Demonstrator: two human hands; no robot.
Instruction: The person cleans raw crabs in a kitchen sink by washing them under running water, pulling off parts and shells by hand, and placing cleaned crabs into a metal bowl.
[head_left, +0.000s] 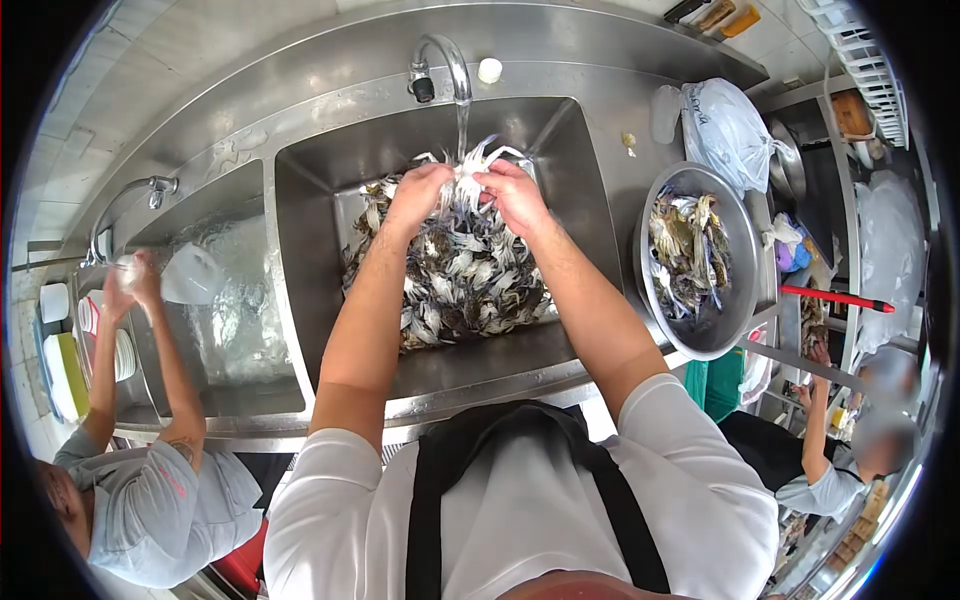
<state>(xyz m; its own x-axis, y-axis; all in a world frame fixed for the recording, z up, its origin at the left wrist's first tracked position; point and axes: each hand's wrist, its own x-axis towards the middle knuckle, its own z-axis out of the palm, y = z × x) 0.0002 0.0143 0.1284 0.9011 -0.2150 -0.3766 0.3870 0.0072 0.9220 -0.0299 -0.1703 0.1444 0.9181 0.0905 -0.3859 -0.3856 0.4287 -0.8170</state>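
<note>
Metal sink walls [313, 230] surround our left grip [422, 192] and right grip [513, 193], both pinching one crab [467, 187] between them, under the tap [459, 68]. Right of both, a bag's [728, 132] writing looks too blurry to read.

Bright light washes out the white, spread-legged crab [467, 186] between left grip [418, 194] and right grip [514, 196]; fisheye curvature warps the black-cornered edges.

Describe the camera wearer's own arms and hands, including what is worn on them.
The left hand and right hand are ungloved, and the forearms are bare. The sleeves are short and white, with black straps worn between them.
</note>
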